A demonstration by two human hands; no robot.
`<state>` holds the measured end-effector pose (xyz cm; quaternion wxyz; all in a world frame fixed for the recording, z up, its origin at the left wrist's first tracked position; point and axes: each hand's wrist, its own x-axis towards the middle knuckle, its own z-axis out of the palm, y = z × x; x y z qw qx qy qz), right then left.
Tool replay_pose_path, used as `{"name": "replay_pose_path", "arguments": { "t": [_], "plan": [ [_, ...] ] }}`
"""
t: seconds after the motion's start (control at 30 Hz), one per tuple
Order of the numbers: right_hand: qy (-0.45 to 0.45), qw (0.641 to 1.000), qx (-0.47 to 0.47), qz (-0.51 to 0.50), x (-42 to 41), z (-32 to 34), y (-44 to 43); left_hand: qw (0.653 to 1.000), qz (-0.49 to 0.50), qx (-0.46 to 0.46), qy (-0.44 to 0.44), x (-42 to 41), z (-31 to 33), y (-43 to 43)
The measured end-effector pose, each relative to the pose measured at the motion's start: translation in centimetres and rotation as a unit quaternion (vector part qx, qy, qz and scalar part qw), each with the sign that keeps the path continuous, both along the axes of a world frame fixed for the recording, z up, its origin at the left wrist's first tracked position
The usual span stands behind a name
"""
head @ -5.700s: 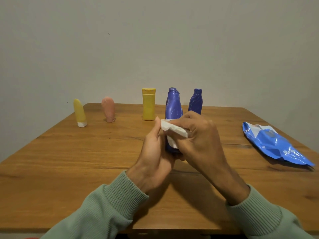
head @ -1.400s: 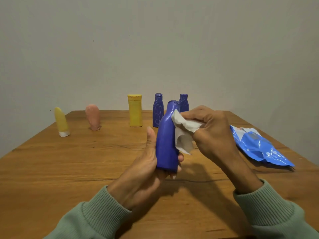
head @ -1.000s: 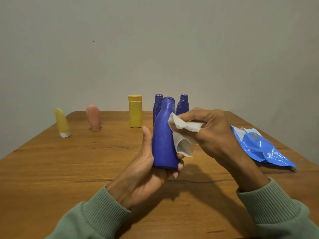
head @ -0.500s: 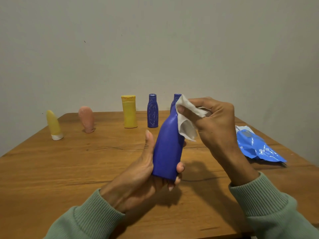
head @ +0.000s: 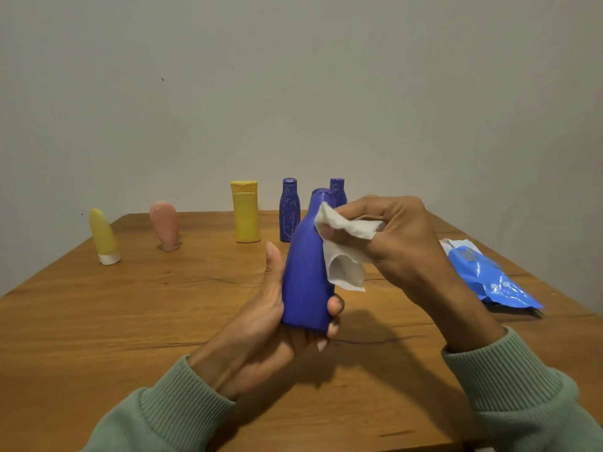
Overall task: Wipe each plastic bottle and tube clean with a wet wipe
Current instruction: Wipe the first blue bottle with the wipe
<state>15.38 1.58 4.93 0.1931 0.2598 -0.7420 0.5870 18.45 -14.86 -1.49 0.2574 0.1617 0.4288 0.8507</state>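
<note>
Blue bottle (head: 306, 272), gripped upright by my left hand (head: 261, 324), has my right hand (head: 398, 236) pinching the wipe (head: 346, 252) to its neck — this one underway, I judge, with tubes (head: 164, 228) at ten o'clock and bottles (head: 245, 212) at twelve perhaps left.

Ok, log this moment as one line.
phase: wiping | left hand: grips blue bottle at base | right hand: pinches wipe against bottle neck | pack: on table, right
</note>
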Motion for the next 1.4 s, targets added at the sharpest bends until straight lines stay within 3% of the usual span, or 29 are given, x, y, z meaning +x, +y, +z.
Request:
{"name": "replay_pose_path", "arguments": {
  "t": [0.23,0.37,0.5,0.57,0.83,1.0,1.2,1.4],
  "plan": [
    [0.027,0.992,-0.092,-0.084,-0.3,-0.4,0.0,0.999,-0.036,-0.014,-0.008,-0.2,-0.3,0.0],
    [0.020,0.999,-0.034,-0.023,0.1,0.0,-0.1,0.999,-0.032,0.014,-0.010,-0.2,-0.1,-0.1],
    [-0.006,0.994,-0.092,-0.061,-0.3,-0.2,0.0,0.999,-0.024,0.023,-0.011,-0.3,-0.2,0.0],
    [-0.045,0.994,-0.094,-0.033,-0.2,-0.4,-0.2,0.999,-0.007,0.034,-0.007,-0.3,-0.1,0.1],
    [-0.114,0.988,0.025,0.103,0.8,-0.2,-0.4,0.996,0.082,0.042,-0.021,-0.4,0.4,0.3],
    [-0.059,0.998,-0.025,-0.004,0.3,-1.2,-1.3,0.995,0.099,0.006,-0.021,-0.1,0.4,0.3],
    [-0.048,0.995,0.087,0.012,0.3,-1.3,-1.8,0.989,0.148,-0.003,-0.004,-0.1,0.6,0.4],
    [-0.044,0.996,-0.061,-0.056,0.3,-1.1,-1.4,0.991,0.117,-0.068,0.002,0.3,0.3,0.5]
  ]
}}
